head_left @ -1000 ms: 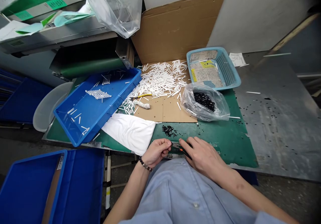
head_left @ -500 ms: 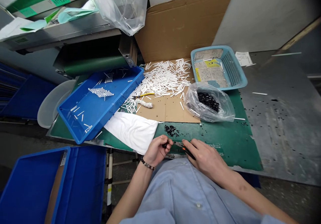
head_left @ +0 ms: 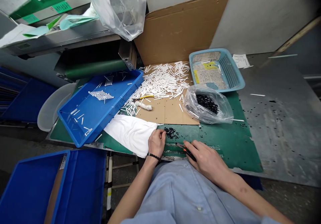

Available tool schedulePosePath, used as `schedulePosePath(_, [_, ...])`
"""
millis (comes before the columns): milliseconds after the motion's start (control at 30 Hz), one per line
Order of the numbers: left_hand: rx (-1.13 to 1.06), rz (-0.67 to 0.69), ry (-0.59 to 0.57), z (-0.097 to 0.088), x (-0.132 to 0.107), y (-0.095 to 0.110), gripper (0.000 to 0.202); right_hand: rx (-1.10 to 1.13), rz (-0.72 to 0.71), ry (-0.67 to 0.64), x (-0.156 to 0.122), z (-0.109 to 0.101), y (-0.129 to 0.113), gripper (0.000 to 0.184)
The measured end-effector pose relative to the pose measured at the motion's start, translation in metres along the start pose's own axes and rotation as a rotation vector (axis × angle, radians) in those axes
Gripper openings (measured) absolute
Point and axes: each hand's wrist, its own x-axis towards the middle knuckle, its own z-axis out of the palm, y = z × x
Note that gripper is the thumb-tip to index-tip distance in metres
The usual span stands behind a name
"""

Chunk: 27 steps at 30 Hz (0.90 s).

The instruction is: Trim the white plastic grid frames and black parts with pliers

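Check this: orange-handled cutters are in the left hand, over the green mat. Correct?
No, wrong hand. The head view shows the cutters in the right hand, not the left hand. They are over the green mat, as you said.

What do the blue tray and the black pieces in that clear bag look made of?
The blue tray looks like moulded plastic: smooth, slightly glossy. The clear bag seems thin polythene, crinkled and see-through. The black pieces are glossy, possibly plastic, but the look leaves that open.
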Motion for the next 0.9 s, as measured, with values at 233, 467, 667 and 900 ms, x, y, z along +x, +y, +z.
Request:
schedulePosePath(233, [-0.239,0.045,-0.027,-0.007,-0.003,0.0,0.005,0.016,0.016,-0.017,0.0,-0.003,-0.002,0.04])
schedulePosePath(467, [-0.6,-0.365,-0.174,-0.019,-0.012,0.027,0.011,-0.001,0.048,0.002,0.003,-0.011,-0.005,0.042])
schedulePosePath(667, [-1.033,-0.616,-0.431,-0.025,-0.027,0.048,0.025,-0.052,0.055,0.002,0.006,-0.014,-0.007,0.043])
schedulePosePath(900, [-1.066,-0.606,-0.462,-0.025,-0.03,0.051,0.029,-0.076,0.034,0.014,0.005,-0.017,-0.008,0.042])
